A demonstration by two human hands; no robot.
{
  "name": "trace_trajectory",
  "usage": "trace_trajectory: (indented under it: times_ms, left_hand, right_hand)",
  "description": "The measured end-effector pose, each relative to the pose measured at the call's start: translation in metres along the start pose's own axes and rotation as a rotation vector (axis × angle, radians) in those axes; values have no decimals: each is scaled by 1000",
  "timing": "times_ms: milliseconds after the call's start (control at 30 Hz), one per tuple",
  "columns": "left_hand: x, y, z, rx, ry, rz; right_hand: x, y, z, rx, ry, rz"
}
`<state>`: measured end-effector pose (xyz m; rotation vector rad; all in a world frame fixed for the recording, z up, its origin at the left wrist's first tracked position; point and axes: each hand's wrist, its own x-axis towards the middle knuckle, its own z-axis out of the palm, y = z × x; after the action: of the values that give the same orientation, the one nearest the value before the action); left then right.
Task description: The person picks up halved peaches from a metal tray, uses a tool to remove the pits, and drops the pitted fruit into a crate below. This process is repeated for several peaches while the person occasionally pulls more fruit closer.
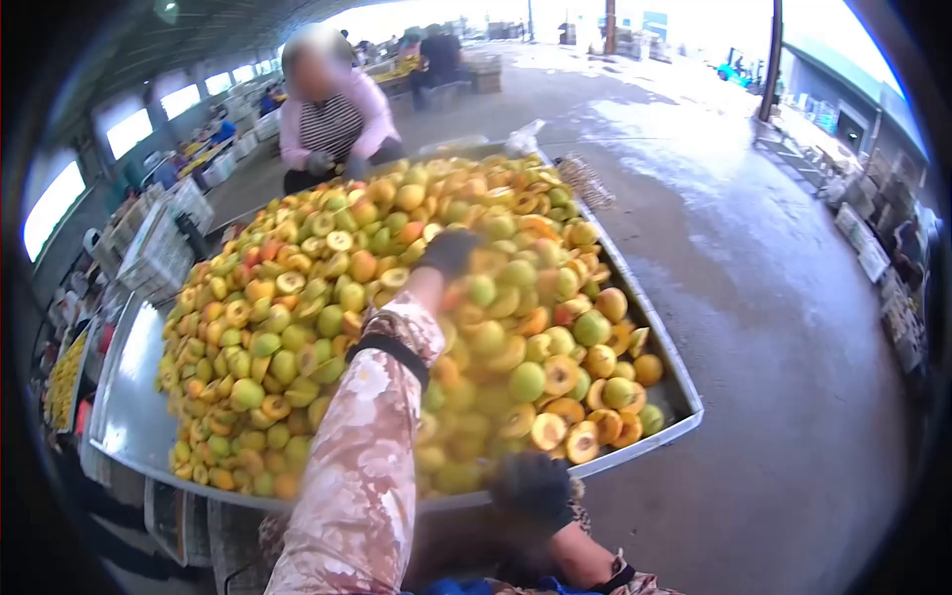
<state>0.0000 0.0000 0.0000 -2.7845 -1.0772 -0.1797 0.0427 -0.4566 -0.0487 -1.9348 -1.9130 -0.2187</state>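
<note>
A large heap of yellow, green and orange fruit halves [342, 241], looking like peaches or apricots, fills a metal tray table [134, 382]. Some halves lie cut face up, showing the hollow of the stone. My left hand [451, 253], in a dark glove, reaches into the middle of the heap; its fingers are hidden by blur. At the near edge of the tray, beside cut halves [582, 442], is my right hand [533, 491], also in a dark glove. Motion smears its fingers, so I cannot make out whether it holds anything. Fruit between my hands is blurred.
Across the tray, a person in a pink top [337, 114] works with gloved hands at the heap's far edge. White crates [159, 243] are stacked on the left. A raised metal rim [650, 327] borders the tray. Wet concrete floor [754, 327] lies to the right.
</note>
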Motion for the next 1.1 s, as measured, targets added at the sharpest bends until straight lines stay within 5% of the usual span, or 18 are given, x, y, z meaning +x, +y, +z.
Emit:
trace_trajectory:
  times_ms: [67, 100, 167, 233, 300, 333, 367, 500, 567, 633, 700, 800, 867, 967, 1067, 1100]
  left_hand:
    - [-9, 19, -20, -37, -138, -100]
    - [24, 13, -77, -92, -122, -120]
    - [0, 16, -71, -46, -171, -89]
    - [-23, 17, -62, -114, 15, -62]
    - [-33, -1, -53, -287, 414, -14]
    - [-67, 13, -86, -626, 470, -33]
    - [-104, 31, -110, -1483, 317, -205]
    - [-258, 62, -175, -1885, 419, -223]
    - [-321, 65, -183, -1993, 539, -248]
    - [-368, 67, -180, -2116, 670, -235]
    - [-411, 67, -166, -2166, 743, -250]
    - [-454, 76, -177, -2289, 777, -200]
    - [-482, 87, -193, -2020, 852, -284]
    - [-527, 92, -206, -1951, 791, -303]
    - [-556, 85, -215, -2232, 748, -302]
    - [-562, 81, -213, -2094, 792, -318]
  right_hand:
    - [-8, -7, -2, -6, -9, -36]
    - [28, 24, 2, -48, 114, -74]
    - [14, 13, -7, -30, 118, -63]
    - [9, 12, -14, -49, 122, -56]
    - [7, 8, -15, -105, 119, -45]
    - [5, 8, -8, -94, 121, -28]
    - [4, 8, -2, -77, 109, -17]
    - [6, 12, -5, 82, 224, -80]
    - [9, 14, 3, 203, 302, -48]
    - [23, -33, -50, 706, 172, 137]
    - [32, -98, -109, 1483, -169, 362]
    - [31, -175, -116, 1357, -280, 149]
    - [31, -209, -114, 1165, -282, -53]
    - [35, -248, -113, 1465, -321, 30]
    - [35, -266, -105, 1448, -496, 104]
    - [35, -269, -97, 1435, -539, 119]
